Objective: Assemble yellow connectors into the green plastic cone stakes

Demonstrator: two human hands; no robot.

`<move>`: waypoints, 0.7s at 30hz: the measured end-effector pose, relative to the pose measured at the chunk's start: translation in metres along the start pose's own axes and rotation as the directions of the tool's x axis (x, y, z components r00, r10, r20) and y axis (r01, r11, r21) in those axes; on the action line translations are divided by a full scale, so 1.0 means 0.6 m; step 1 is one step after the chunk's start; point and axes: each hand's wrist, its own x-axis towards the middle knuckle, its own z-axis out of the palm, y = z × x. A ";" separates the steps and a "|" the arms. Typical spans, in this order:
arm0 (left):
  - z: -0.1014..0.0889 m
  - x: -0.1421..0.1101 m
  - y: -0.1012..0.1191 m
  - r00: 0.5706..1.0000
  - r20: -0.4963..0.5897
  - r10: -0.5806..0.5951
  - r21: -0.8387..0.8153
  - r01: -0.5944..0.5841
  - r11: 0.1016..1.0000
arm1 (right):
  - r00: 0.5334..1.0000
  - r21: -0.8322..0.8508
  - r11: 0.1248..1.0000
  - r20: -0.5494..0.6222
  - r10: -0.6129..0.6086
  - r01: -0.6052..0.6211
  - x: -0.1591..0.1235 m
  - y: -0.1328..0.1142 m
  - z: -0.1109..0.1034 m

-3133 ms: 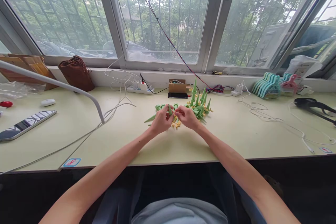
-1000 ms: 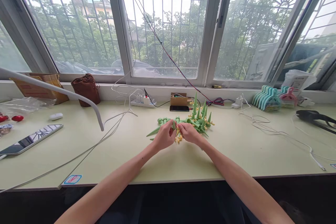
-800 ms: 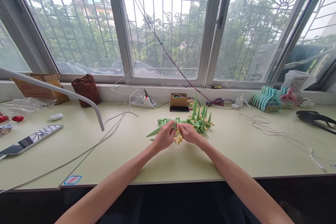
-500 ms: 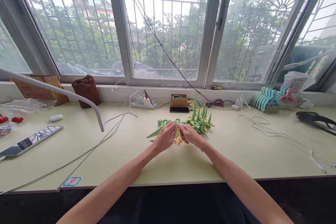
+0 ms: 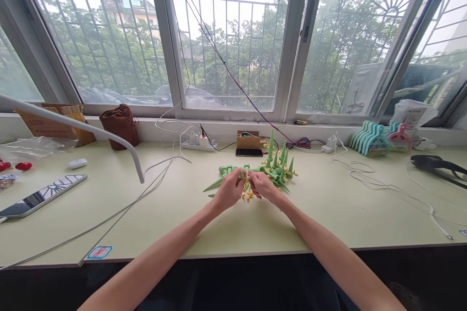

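My left hand [image 5: 229, 191] is closed, with a green plant watering spike [image 5: 242, 175] pinched between thumb and fingers. Beside it my right hand [image 5: 264, 186] is closed too, its fingertips pressed together close to the spike; what they grip is too small to make out. Below and between the hands lie several small yellow valve pieces [image 5: 249, 196]. Loose green spikes [image 5: 214, 184] rest to the left of my hands. Behind my right hand is a pile of green spikes [image 5: 279, 173], some upright with yellow valves fitted in their sides.
A dark phone [image 5: 249, 152] leans by a small cardboard box [image 5: 248, 142] at the back. Left are a power strip [image 5: 199, 143], white cables, a lamp arm [image 5: 124, 142] and a large phone [image 5: 45, 195]. Teal hangers [image 5: 370, 139] and a black strap [image 5: 438, 164] lie right.
My hands have drawn slightly apart, with fingertips less overlapped. The green spike in my left fingers now shows more clearly. Everything else is unchanged.
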 end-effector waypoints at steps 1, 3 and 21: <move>0.001 0.002 0.001 0.999 -0.007 -0.042 -0.031 0.042 0.999 | 1.000 -0.025 0.999 -0.010 -0.020 0.019 0.002 0.002 0.000; 0.001 0.005 0.004 0.992 -0.013 -0.126 -0.117 0.123 0.985 | 0.998 -0.065 0.996 -0.012 -0.064 0.063 0.003 0.002 0.001; 0.001 -0.003 0.008 0.999 0.029 -0.043 -0.139 0.046 0.989 | 0.995 -0.207 0.975 -0.035 -0.091 0.082 -0.008 -0.011 -0.001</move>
